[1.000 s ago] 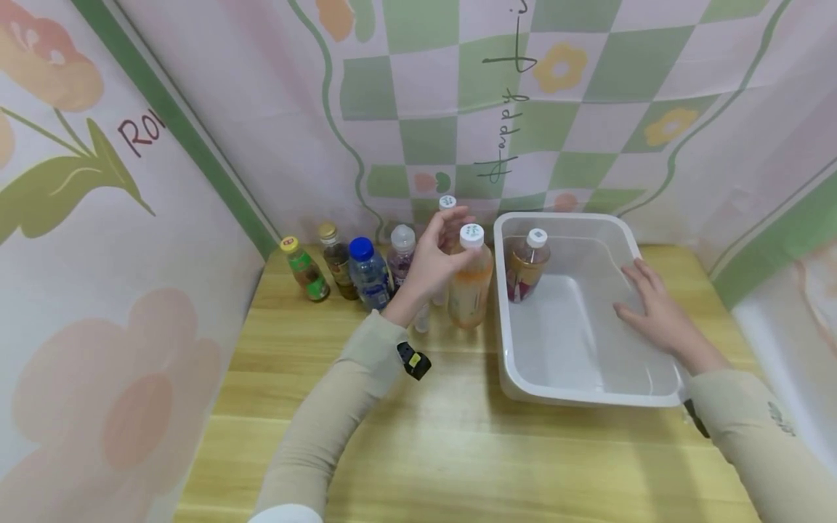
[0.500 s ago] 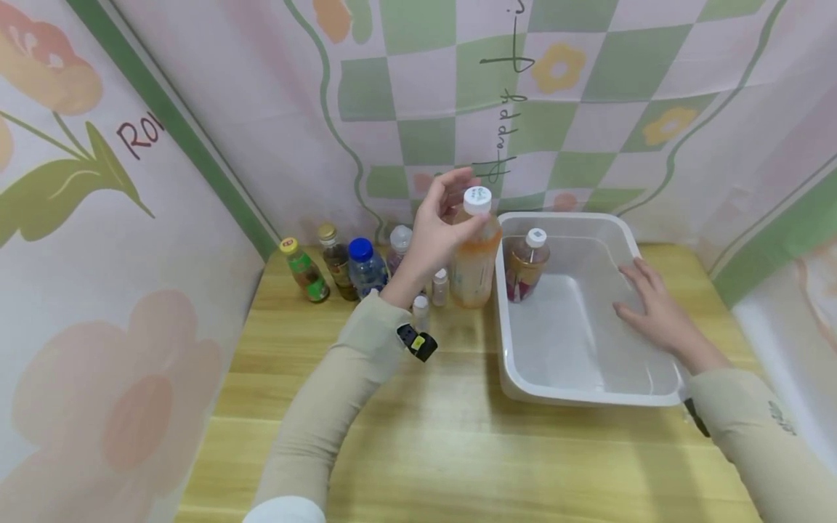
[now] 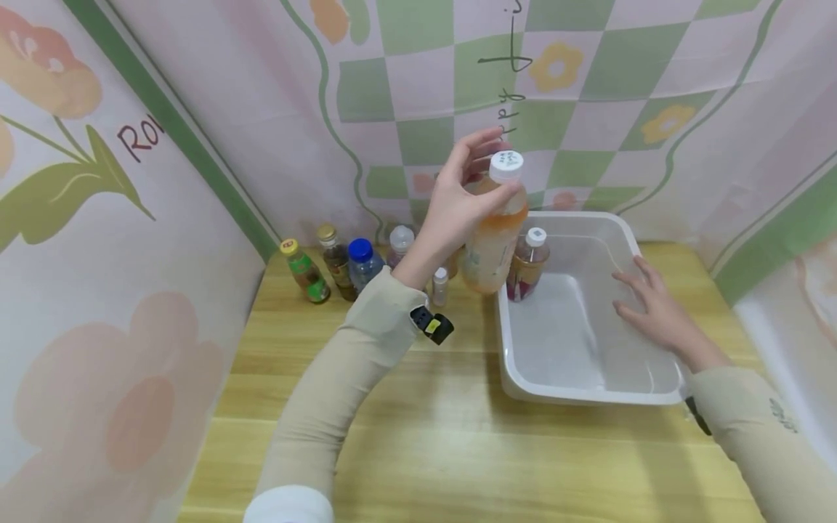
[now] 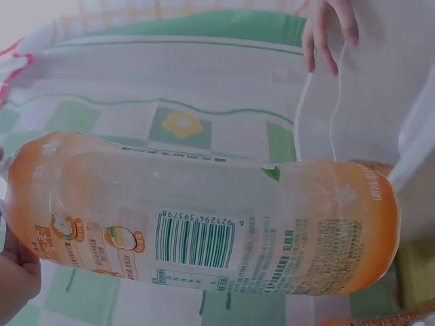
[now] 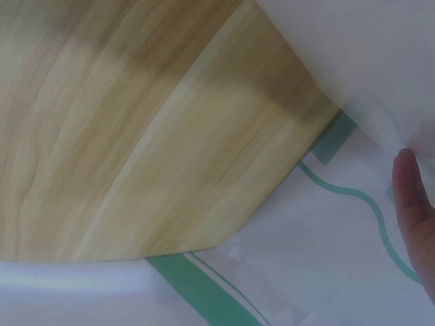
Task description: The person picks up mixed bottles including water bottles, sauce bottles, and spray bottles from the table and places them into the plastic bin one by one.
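My left hand [image 3: 454,200] grips a large drink bottle [image 3: 493,247] by its upper part, below the white cap. The bottle has an orange-and-clear look and hangs off the table beside the tub's left rim, slightly tilted. Across the left wrist view the same bottle [image 4: 217,221] shows its barcode label. A white plastic tub [image 3: 588,396] stands on the right, and a brown drink bottle [image 3: 528,267] with a white cap is in its back left corner. On the tub's right rim lies my right hand [image 3: 660,316], fingers spread; the right wrist view shows one straight finger [image 5: 411,197].
Left of the tub stand a green-labelled bottle [image 3: 307,274], a dark gold-capped bottle [image 3: 340,265], a blue-capped bottle [image 3: 366,265], a clear-capped bottle [image 3: 401,243] and a small white-capped vial [image 3: 440,287]. Patterned cloth [image 3: 425,87] hangs behind the wooden table [image 3: 418,436].
My left hand has taken hold of the large orange bottle, lifted it from the table and carried it right toward the tub's left rim. My right hand stays at the tub's rim.
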The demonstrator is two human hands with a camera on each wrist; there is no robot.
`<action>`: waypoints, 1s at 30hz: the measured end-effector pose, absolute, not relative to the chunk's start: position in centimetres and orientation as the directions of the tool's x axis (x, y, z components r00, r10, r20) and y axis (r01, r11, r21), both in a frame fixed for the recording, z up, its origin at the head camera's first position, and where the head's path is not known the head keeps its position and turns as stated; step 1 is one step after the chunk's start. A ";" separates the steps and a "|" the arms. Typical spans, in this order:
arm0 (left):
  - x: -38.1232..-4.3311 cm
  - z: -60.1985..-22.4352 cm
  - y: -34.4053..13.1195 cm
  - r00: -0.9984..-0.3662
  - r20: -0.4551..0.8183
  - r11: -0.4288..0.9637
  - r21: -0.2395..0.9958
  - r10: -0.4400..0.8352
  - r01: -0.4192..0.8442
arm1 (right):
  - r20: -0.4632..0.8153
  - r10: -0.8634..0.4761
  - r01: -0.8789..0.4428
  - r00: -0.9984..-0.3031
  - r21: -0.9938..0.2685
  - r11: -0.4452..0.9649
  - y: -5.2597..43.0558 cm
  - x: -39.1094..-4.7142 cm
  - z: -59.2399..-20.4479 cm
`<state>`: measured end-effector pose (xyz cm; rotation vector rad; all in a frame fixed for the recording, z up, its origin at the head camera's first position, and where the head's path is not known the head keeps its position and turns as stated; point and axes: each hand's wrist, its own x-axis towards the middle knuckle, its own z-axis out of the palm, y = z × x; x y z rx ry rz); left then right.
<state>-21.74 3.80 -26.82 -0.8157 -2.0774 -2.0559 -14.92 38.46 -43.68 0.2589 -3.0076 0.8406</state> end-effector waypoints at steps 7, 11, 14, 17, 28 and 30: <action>-21.6 -25.7 5.2 -0.811 0.469 -0.096 0.879 0.351 0.467 | 0.033 -0.153 -0.149 -0.988 -0.506 0.850 38.3 -15.0 -43.7; -21.4 -25.3 6.0 -0.809 0.451 -0.093 0.887 0.376 0.452 | 0.032 -0.152 -0.148 -0.988 -0.504 0.851 38.2 -15.0 -43.7; -21.0 -24.9 6.7 -0.817 0.419 -0.065 0.901 0.396 0.430 | 0.036 -0.153 -0.149 -0.988 -0.510 0.847 38.1 -15.1 -43.7; -20.5 -24.5 7.2 -0.817 0.389 -0.020 0.907 0.426 0.421 | 0.033 -0.151 -0.147 -0.988 -0.516 0.844 38.0 -15.2 -43.8; -19.6 -25.1 8.9 -0.766 0.365 0.007 0.901 0.530 0.434 | 0.040 -0.152 -0.150 -0.988 -0.533 0.833 38.0 -15.2 -43.9; -19.5 -25.2 9.2 -0.770 0.336 0.035 0.906 0.543 0.421 | 0.037 -0.151 -0.147 -0.988 -0.534 0.832 38.0 -15.3 -43.9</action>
